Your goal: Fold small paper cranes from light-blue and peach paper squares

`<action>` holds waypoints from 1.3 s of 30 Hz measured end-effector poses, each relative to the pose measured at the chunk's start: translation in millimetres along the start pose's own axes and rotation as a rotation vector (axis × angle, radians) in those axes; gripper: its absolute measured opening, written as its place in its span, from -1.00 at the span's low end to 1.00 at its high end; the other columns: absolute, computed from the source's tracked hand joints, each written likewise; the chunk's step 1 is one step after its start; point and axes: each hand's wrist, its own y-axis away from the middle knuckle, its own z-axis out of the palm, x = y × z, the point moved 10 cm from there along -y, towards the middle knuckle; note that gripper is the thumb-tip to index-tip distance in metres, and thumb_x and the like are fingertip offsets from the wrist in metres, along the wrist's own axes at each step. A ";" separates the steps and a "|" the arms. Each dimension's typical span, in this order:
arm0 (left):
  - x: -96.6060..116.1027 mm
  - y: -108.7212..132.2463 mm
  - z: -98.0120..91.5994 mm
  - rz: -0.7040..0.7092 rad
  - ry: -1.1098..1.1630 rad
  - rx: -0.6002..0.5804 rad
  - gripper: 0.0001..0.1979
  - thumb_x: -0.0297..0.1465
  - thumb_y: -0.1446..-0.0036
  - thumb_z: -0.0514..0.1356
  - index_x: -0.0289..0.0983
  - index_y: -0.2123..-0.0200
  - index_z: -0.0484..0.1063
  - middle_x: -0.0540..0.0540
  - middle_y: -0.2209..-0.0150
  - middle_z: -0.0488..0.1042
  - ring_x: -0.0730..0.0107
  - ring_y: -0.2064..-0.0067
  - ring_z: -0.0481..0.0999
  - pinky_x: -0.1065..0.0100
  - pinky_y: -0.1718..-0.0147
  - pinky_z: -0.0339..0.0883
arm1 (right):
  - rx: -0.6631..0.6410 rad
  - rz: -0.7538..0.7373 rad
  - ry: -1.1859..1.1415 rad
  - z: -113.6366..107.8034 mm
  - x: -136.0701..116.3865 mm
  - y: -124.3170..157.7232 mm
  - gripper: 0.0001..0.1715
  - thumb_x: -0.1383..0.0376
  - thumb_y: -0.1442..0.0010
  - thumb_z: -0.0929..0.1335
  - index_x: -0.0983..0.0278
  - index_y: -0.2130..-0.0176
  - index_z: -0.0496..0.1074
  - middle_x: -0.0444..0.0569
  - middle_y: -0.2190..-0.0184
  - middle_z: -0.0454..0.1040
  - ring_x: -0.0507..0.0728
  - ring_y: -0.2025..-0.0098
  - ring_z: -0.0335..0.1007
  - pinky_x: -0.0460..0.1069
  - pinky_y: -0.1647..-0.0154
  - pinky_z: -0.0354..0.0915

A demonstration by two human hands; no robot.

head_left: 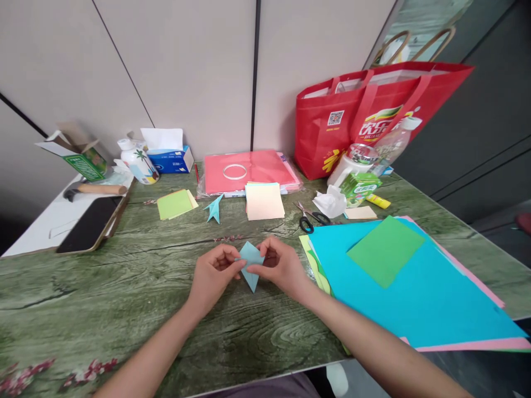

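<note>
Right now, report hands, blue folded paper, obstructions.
Left hand and right hand pinching pale-blue, kite-shaped folded paper. No visible obstruction. Black-handled metal scissors beyond right hand.

A light-blue origami paper (251, 255), folded into a kite shape, is pinched between left hand (216, 272) and right hand (282, 267), narrow tip nearest.

From where I stood, the red bag (353, 113) bore a QR code (336, 118) and letters (370, 136) starting "HUA"; the blue tissue box's (171, 161) print was too small.
</note>
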 end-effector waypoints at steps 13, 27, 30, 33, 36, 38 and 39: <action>-5.2 0.2 -2.8 -0.065 0.053 0.040 -0.83 -0.41 0.21 0.34 -0.29 0.44 0.50 0.05 0.59 0.45 0.51 0.60 0.39 0.48 0.60 0.34 | -0.001 0.023 -0.047 -2.0 1.6 -2.5 -0.77 0.21 0.14 0.47 0.26 0.43 0.45 -0.09 0.47 0.49 0.08 0.45 0.37 -0.03 0.41 0.30; 14.1 7.2 -3.9 0.123 -0.077 0.087 -0.92 -0.41 0.09 0.29 -0.22 0.43 0.56 0.02 0.48 0.42 0.48 0.53 0.46 0.45 0.52 0.38 | 0.088 0.040 -0.099 -7.4 5.8 -1.2 -0.83 0.27 0.17 0.48 0.26 0.47 0.52 -0.07 0.49 0.53 0.09 0.47 0.40 -0.03 0.45 0.31; 15.4 8.9 -3.4 0.170 -0.105 0.077 -0.93 -0.41 0.05 0.27 -0.21 0.43 0.56 0.00 0.46 0.41 0.46 0.51 0.46 0.44 0.50 0.37 | 0.111 0.031 -0.100 -8.1 4.6 -0.2 -0.84 0.27 0.16 0.48 0.25 0.45 0.51 -0.07 0.47 0.54 0.10 0.44 0.41 -0.03 0.41 0.33; 16.5 10.3 -2.2 0.215 -0.136 0.063 -0.92 -0.40 0.02 0.25 -0.20 0.41 0.56 -0.01 0.44 0.42 0.45 0.49 0.45 0.44 0.50 0.36 | 0.118 0.026 -0.094 -8.0 3.4 0.2 -0.85 0.28 0.16 0.48 0.24 0.46 0.51 -0.07 0.47 0.54 0.10 0.43 0.42 -0.02 0.40 0.34; 17.3 11.1 -2.9 0.242 -0.180 0.071 -0.92 -0.40 0.00 0.24 -0.20 0.42 0.55 -0.02 0.43 0.43 0.44 0.48 0.45 0.44 0.49 0.35 | 0.115 0.015 -0.082 -8.1 3.3 0.0 -0.86 0.27 0.15 0.48 0.23 0.48 0.51 -0.08 0.48 0.54 0.11 0.43 0.42 -0.01 0.40 0.34; 18.1 11.4 -2.9 0.256 -0.204 0.074 -0.92 -0.40 -0.01 0.23 -0.20 0.42 0.55 -0.03 0.43 0.44 0.44 0.46 0.45 0.44 0.48 0.35 | 0.105 0.006 -0.071 -7.5 4.0 -0.4 -0.88 0.27 0.14 0.48 0.23 0.48 0.51 -0.09 0.49 0.53 0.11 0.43 0.41 -0.01 0.40 0.33; 18.5 11.5 -2.8 0.263 -0.214 0.073 -0.92 -0.40 -0.01 0.23 -0.20 0.41 0.55 -0.03 0.42 0.44 0.43 0.46 0.45 0.44 0.47 0.35 | 0.102 -0.005 -0.064 -7.4 3.9 -0.5 -0.89 0.27 0.13 0.47 0.23 0.47 0.52 -0.08 0.49 0.52 0.10 0.43 0.40 -0.01 0.39 0.32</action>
